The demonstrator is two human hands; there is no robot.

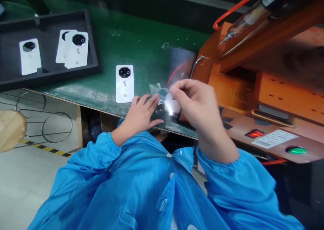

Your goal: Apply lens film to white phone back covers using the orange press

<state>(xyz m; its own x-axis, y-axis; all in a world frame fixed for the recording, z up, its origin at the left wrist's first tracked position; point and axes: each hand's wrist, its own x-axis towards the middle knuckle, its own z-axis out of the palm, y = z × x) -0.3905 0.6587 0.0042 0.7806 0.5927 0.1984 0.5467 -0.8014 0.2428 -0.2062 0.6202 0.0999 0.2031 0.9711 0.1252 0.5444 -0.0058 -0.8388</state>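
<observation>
I get a feed dim along the top, white glare on clear film (178, 68), motion blur softening the right hand (196, 103), green button (296, 150) glowing, sleeves (243, 186) stretched toward the edges.

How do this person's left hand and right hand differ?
The left hand is palm down with its fingers spread; the right hand has thumb and forefinger pinched together at the clear film.

The left hand lies beside the white panel; the right hand is farther from it, nearer the orange machine.

The left hand looks fairly sharp, the right hand more blurred.

Both are bare, with blue sleeves gathered at the wrists.
</observation>
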